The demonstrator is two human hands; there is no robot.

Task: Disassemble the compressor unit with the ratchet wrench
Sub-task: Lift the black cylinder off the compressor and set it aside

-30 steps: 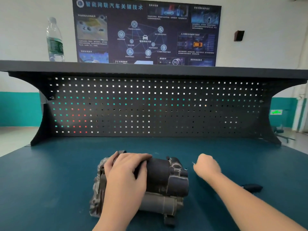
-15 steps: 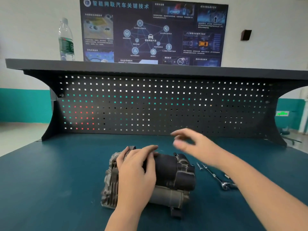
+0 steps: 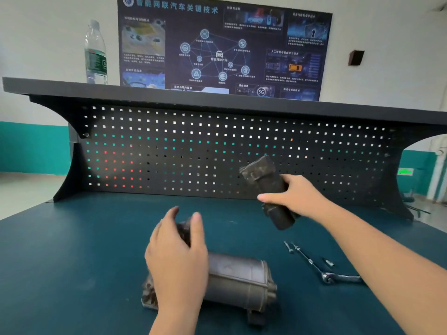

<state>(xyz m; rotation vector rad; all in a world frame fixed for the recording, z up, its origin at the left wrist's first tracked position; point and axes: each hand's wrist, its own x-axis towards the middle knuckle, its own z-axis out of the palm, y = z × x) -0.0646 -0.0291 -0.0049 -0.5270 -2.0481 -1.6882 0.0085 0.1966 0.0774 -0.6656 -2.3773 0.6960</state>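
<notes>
1. Clear plastic water bottle point(image 3: 95, 53) with a green label stands upright at the left end of the dark top shelf point(image 3: 169, 93) of the workbench.
2. Dark perforated back panel point(image 3: 217, 151) spans the bench below the shelf; a dark blue poster point(image 3: 222, 44) with Chinese text and a network diagram hangs on the wall behind it.
3. Teal bench surface point(image 3: 72, 262) carries all work items.
4. Left hand point(image 3: 177, 259) rests on the left end of the compressor unit point(image 3: 237, 281), fingers curved over its dark upper casting, thumb and forefinger raised. Whether the fingers actually clamp the casting cannot be told; the hand hides that end.
5. The compressor unit lies on its side at bottom centre of the bench, grey cylindrical body pointing right, its flanged end cap facing the ratchet wrench.
6. Right hand point(image 3: 297, 197) holds a detached dark housing point(image 3: 268, 189) in the air above the bench, in front of the back panel, fingers and thumb wrapped round its middle. The housing is tilted, its wider end up and to the left. It is well apart from the compressor unit.
7. Ratchet wrench point(image 3: 326, 274) with a thin extension bar lies flat on the bench just right of the compressor unit, under the right forearm, untouched by either hand.
8. Two loose bolts point(image 3: 289, 247) lie near the wrench, one beside the tip of the extension, one further right.
</notes>
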